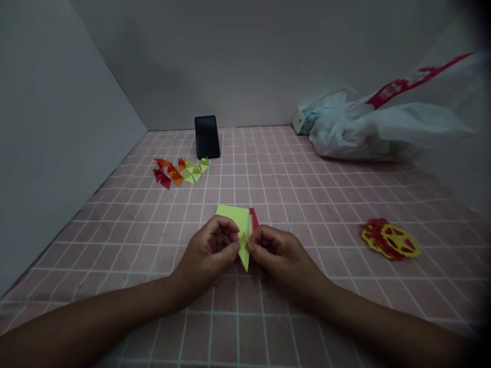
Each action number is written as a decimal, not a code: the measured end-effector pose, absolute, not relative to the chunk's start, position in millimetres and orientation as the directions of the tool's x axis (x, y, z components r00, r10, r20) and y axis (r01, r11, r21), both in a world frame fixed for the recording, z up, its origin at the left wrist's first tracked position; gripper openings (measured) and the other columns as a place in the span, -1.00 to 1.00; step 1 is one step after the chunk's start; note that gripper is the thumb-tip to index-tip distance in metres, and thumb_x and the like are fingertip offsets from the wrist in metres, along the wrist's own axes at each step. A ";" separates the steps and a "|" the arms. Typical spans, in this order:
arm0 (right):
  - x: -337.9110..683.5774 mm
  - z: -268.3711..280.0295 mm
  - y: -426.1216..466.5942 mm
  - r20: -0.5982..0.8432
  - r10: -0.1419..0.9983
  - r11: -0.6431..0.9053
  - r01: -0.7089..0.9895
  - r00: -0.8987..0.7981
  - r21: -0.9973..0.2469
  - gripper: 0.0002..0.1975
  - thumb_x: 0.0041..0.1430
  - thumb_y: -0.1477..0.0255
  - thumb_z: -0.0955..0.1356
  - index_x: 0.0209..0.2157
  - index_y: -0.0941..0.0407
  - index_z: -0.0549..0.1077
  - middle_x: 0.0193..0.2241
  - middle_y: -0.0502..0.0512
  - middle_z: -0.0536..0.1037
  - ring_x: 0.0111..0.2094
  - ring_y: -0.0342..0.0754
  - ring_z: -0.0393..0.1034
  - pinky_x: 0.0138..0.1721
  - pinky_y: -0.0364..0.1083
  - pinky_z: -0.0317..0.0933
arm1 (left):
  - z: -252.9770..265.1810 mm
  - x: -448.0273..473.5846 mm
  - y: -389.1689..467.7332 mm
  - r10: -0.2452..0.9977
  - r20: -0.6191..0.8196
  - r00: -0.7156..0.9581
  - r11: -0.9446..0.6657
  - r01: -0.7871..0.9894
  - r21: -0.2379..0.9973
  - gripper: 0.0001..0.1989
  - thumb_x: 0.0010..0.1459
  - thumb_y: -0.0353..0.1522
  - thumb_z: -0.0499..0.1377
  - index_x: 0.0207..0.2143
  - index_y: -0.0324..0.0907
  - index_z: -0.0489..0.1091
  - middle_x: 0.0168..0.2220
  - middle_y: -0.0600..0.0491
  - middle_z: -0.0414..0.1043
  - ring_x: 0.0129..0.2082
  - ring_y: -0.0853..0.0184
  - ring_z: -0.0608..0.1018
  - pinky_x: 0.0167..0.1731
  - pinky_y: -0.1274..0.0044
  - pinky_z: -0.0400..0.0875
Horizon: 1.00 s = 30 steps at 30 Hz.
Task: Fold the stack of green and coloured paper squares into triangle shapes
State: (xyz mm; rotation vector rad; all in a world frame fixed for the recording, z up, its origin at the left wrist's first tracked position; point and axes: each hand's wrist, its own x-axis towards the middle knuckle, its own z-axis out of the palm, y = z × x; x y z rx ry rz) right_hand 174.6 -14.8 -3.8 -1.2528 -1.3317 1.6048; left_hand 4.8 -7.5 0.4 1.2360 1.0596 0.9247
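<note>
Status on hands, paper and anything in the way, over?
Left hand and right hand holding folded yellow paper, point toward wearer. Yellow sheet and red paper close behind it.

Your left hand and right hand nearly meet, fingers curled in pinching grips, thumbs pointing inward; your bare forearms converge from either side.

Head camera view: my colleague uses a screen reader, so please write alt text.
A person's left hand and right hand pinch a folded yellow paper over a pink gridded surface. Behind are small folded papers and a black phone; red and yellow cutouts and a white bag are at right.
</note>
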 end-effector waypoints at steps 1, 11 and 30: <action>174.6 -3.8 -14.6 -0.236 0.928 -0.226 0.065 -0.289 -0.972 -0.80 0.13 0.39 0.33 -0.53 0.11 0.30 -0.65 -0.11 0.32 -0.63 -0.22 0.16 -0.61 -0.20 0.03 | 0.0 4.8 -7.0 0.957 -0.114 0.266 0.114 0.016 0.993 -0.83 0.05 -0.44 0.22 -0.29 -0.17 0.29 -0.40 0.12 0.33 -0.45 0.45 0.38 -0.43 0.61 0.34; 175.5 -3.5 -13.0 -0.383 0.861 -0.433 -0.088 -0.334 -0.897 -0.78 0.13 0.31 0.35 -0.51 0.10 0.29 -0.75 -0.14 0.33 -0.75 -0.26 0.12 -0.70 -0.24 -0.08 | 2.4 1.2 -7.5 0.933 -0.114 0.342 0.133 -0.032 0.991 -0.90 0.19 -0.38 0.15 -0.23 -0.17 0.32 -0.37 0.11 0.36 -0.40 0.43 0.44 -0.37 0.59 0.37; 180.0 -5.5 -5.1 -0.398 0.803 -0.574 -0.400 -0.443 -0.714 -0.81 0.04 0.39 0.42 -0.53 0.17 0.36 -0.64 -0.07 0.44 -0.77 -0.30 0.22 -0.77 -0.29 -0.07 | -1.7 0.8 -3.9 0.893 -0.004 0.450 0.036 -0.061 0.997 -0.76 0.04 -0.48 0.28 -0.21 -0.19 0.37 -0.26 0.07 0.40 -0.25 0.36 0.54 -0.19 0.51 0.44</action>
